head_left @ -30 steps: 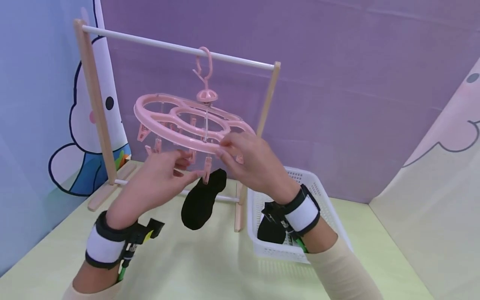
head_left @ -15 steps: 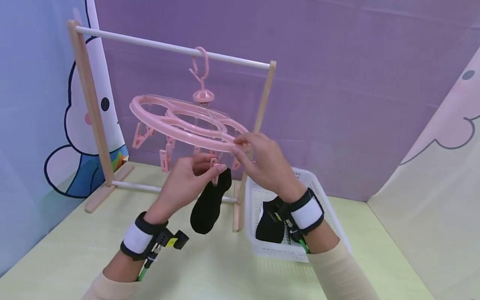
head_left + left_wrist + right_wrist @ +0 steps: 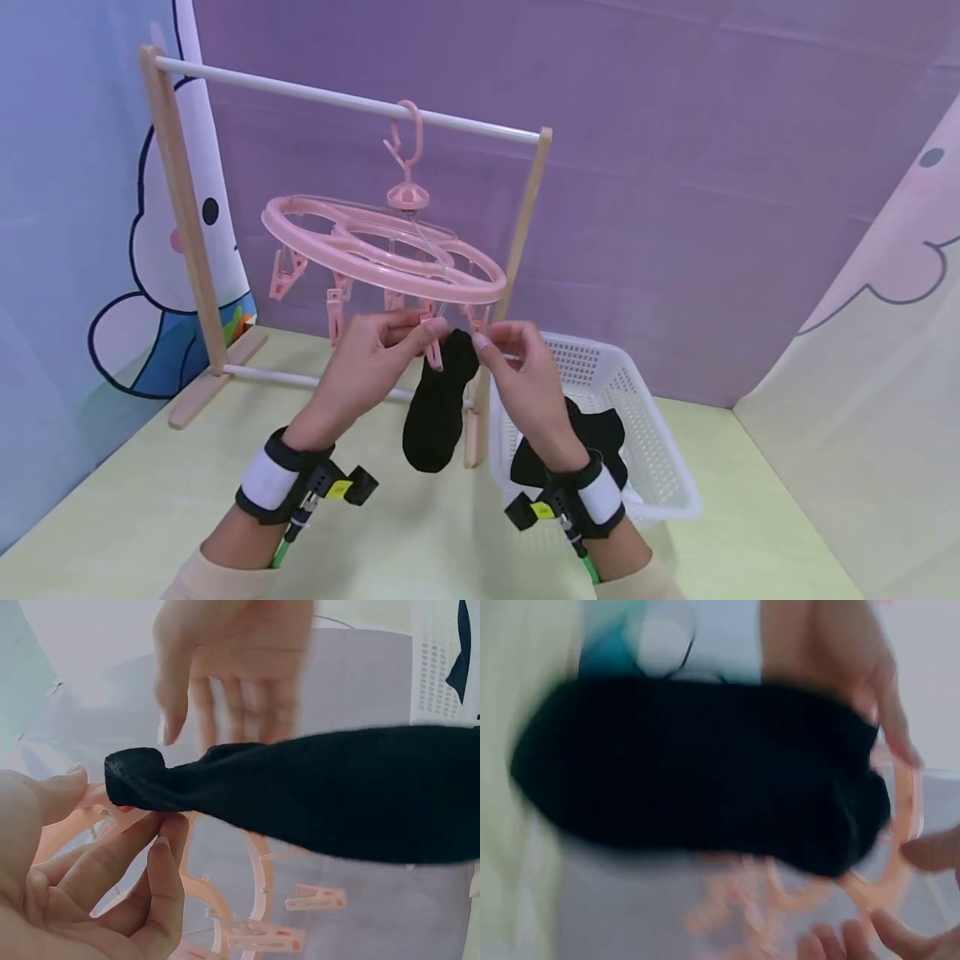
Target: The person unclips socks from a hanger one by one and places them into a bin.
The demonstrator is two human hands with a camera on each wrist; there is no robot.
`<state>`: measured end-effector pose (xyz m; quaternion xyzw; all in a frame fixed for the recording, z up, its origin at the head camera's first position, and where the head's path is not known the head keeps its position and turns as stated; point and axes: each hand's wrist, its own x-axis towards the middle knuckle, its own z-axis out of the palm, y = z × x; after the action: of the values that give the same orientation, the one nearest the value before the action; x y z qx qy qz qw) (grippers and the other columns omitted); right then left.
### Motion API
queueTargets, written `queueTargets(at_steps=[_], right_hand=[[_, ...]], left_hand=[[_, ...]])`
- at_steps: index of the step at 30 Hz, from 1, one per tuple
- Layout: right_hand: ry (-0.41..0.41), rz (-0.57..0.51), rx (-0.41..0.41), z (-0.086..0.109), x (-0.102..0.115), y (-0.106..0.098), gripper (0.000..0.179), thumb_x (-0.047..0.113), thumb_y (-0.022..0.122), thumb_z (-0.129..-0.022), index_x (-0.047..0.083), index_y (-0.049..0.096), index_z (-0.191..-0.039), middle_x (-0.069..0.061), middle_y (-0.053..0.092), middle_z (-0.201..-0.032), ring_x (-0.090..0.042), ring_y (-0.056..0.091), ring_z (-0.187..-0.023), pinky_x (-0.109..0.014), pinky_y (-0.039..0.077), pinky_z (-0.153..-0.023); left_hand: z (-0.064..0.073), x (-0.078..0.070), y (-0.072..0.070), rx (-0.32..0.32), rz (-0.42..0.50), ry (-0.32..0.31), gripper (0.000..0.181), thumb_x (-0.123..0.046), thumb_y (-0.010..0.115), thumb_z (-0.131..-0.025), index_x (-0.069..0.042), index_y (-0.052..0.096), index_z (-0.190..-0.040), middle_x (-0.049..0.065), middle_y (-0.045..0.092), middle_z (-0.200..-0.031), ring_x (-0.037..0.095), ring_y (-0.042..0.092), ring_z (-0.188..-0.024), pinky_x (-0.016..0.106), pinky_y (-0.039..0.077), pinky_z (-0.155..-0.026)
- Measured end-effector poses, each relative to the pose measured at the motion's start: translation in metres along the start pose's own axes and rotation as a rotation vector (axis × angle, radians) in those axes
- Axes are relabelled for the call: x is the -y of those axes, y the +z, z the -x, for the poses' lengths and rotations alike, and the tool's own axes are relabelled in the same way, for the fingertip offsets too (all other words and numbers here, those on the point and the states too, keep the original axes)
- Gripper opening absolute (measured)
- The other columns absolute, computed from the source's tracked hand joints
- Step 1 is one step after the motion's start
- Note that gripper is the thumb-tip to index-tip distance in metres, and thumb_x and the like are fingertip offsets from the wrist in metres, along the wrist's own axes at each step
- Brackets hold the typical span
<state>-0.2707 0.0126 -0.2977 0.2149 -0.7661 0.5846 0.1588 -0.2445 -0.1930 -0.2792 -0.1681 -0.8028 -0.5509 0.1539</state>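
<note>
A black sock hangs by its cuff from a pink clothespin under the round pink drying hanger. With thumb and fingers, my left hand pinches that clothespin; in the left wrist view it sits at the cuff of the sock. My right hand is just right of the cuff, its fingers loosely bent. In the left wrist view the right hand appears apart from the sock, holding nothing. The sock covers much of the blurred right wrist view.
The hanger hooks over the white bar of a wooden-legged stand. Other pink clothespins dangle from the ring. Behind my right wrist, a white basket contains black socks.
My right hand has let go of the ring's edge and come down beside the sock's cuff. My left hand has moved rightward and now pinches the clothespin, and the sock has shifted right.
</note>
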Motion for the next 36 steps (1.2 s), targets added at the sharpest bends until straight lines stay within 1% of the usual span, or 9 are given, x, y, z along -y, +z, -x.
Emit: queueTargets(at_steps=[5,8,13,16,20,25,29,32,36], right_hand=[[0.177,-0.268,0.302,0.011,-0.004,0.006,0.045,0.02,0.073,-0.1,0.014,0.06,-0.142,-0.009,0.07,-0.138,-0.019,0.067,-0.127,-0.041,0.049,-0.114],[0.19,-0.307,0.354,0.013,-0.005,0.008,0.049,0.015,0.076,-0.096,0.016,0.061,-0.143,-0.008,0.072,-0.139,-0.016,0.067,-0.128,-0.039,0.051,-0.112],[0.185,-0.303,0.331,0.012,-0.004,0.013,0.046,0.015,0.078,-0.095,0.013,0.065,-0.139,-0.008,0.073,-0.136,-0.016,0.068,-0.125,-0.037,0.053,-0.109],[0.194,-0.293,0.315,0.012,-0.004,0.015,0.04,0.018,0.079,-0.094,0.012,0.068,-0.132,-0.009,0.076,-0.129,-0.017,0.071,-0.118,-0.035,0.056,-0.104],[0.204,-0.286,0.304,0.015,-0.01,0.016,0.03,0.02,0.082,-0.092,0.009,0.074,-0.118,-0.004,0.079,-0.113,-0.016,0.073,-0.108,-0.033,0.056,-0.097],[0.202,-0.255,0.321,0.016,-0.015,0.009,0.024,0.027,0.084,-0.09,0.01,0.074,-0.104,0.0,0.077,-0.099,-0.019,0.072,-0.1,-0.035,0.056,-0.09],[0.207,-0.17,0.299,0.014,-0.014,-0.015,0.028,0.031,0.083,-0.091,0.014,0.074,-0.111,0.002,0.077,-0.105,-0.017,0.071,-0.104,-0.035,0.055,-0.096],[0.195,-0.161,0.259,0.009,-0.016,-0.042,0.02,0.028,0.079,-0.095,0.014,0.074,-0.108,0.004,0.078,-0.101,-0.014,0.072,-0.101,-0.033,0.057,-0.094],[0.172,-0.172,0.225,-0.003,-0.019,-0.078,0.013,0.027,0.072,-0.101,0.017,0.076,-0.094,0.006,0.074,-0.091,-0.012,0.071,-0.093,-0.032,0.058,-0.088]], left_hand=[[0.001,-0.002,-0.001,0.012,0.031,-0.017,0.054,-0.045,0.063,-0.105,-0.006,0.065,-0.141,0.011,0.073,-0.135,0.029,0.068,-0.131,0.056,0.049,-0.114],[0.001,-0.003,-0.001,0.016,0.037,-0.023,0.053,-0.047,0.062,-0.105,-0.008,0.067,-0.14,0.008,0.076,-0.131,0.029,0.068,-0.129,0.056,0.049,-0.114],[0.0,-0.003,-0.003,-0.011,0.034,-0.002,0.047,-0.047,0.062,-0.105,-0.009,0.073,-0.132,0.007,0.077,-0.129,0.029,0.067,-0.131,0.059,0.046,-0.116],[0.001,-0.004,-0.002,-0.043,0.051,0.029,0.043,-0.042,0.064,-0.105,-0.007,0.075,-0.128,0.009,0.078,-0.124,0.031,0.073,-0.112,0.056,0.046,-0.115],[0.003,-0.003,0.0,-0.081,0.08,0.099,0.035,-0.028,0.065,-0.106,-0.004,0.074,-0.129,0.013,0.081,-0.114,0.029,0.075,-0.108,0.051,0.048,-0.114],[0.004,-0.002,-0.002,-0.138,0.088,0.152,0.029,-0.025,0.066,-0.105,-0.005,0.077,-0.123,0.012,0.082,-0.108,0.019,0.073,-0.121,0.044,0.053,-0.107],[0.002,-0.002,-0.003,-0.164,0.091,0.153,0.032,-0.028,0.067,-0.104,-0.004,0.076,-0.124,0.012,0.082,-0.107,0.018,0.075,-0.118,0.043,0.049,-0.104],[0.002,-0.003,-0.004,-0.164,0.074,0.146,0.034,-0.029,0.067,-0.105,-0.004,0.076,-0.126,0.01,0.082,-0.109,0.012,0.076,-0.107,0.031,0.045,-0.086],[0.003,-0.003,-0.006,-0.168,0.047,0.153,0.03,-0.029,0.066,-0.105,-0.007,0.078,-0.122,0.008,0.083,-0.107,0.006,0.058,-0.064,0.025,0.025,-0.057]])
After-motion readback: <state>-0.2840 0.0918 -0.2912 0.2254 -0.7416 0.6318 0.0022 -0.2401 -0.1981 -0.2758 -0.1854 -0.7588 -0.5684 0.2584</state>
